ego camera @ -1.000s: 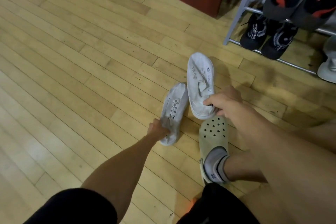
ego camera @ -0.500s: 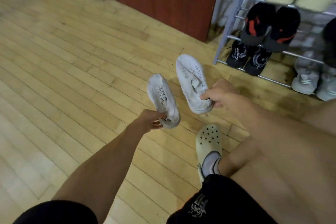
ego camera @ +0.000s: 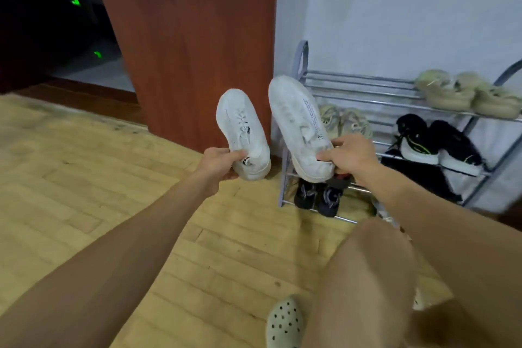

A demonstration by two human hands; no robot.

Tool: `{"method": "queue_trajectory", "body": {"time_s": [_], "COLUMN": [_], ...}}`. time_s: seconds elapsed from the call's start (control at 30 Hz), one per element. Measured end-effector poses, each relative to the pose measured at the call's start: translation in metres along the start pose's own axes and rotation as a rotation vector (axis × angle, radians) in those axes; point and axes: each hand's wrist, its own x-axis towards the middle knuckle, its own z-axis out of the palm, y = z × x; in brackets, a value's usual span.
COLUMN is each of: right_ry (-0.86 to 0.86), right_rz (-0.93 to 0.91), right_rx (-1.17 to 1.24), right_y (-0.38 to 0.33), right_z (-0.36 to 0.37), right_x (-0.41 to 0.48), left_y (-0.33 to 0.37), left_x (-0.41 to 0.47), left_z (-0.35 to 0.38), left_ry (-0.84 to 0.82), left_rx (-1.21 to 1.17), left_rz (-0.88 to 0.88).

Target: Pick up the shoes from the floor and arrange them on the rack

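I hold a pair of white sneakers off the floor, toes pointing up and away. My left hand (ego camera: 219, 162) grips the heel of the left white sneaker (ego camera: 241, 130). My right hand (ego camera: 348, 154) grips the heel of the right white sneaker (ego camera: 298, 121), which hangs just in front of the left end of the metal shoe rack (ego camera: 361, 87). The rack stands against the white wall and has several tiers.
On the rack sit beige shoes (ego camera: 466, 94) on top, a beige pair (ego camera: 346, 121) and black-and-white sneakers (ego camera: 435, 144) in the middle, and a black pair (ego camera: 317, 196) at the bottom. A brown wooden door (ego camera: 192, 37) stands left of the rack. My clog-clad foot (ego camera: 284, 322) rests on the wooden floor.
Both hands have lifted the white sneakers from the floor and carried them up towards the rack. The view has tilted up, showing the wall and the whole rack.
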Motion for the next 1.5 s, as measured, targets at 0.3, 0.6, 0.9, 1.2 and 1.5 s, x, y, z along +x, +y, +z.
{"method": "queue_trajectory", "body": {"time_s": [0.3,0.6,0.9,1.2,1.5], "right_ry": [0.169,0.134,0.172,0.062,0.114], "right_rz": [0.038,0.165,0.143,0.127,-0.033], "right_rx": [0.327,0.449,0.167,0.137,-0.147], "right_y": [0.015,0.022,0.028,0.024,0.032], "right_z": [-0.105,-0.147,-0.131,-0.136,-0.182], "right_x": [0.078,0.197,0.238,0.193,0.105], "left_y": [0.107,0.171,0.159,0.166,0.182], "left_x": [0.053,0.161,0.214,0.159,0.058], "left_z": [0.092,0.2,0.228,0.219,0.237], "left_ry": [-0.06,-0.194,-0.186,-0.175,-0.402], "left_rx": [0.006,0.074,0.285,0.414,0.509], "left_rz": [0.196,0.181,0.152,0.228,0.419]}}
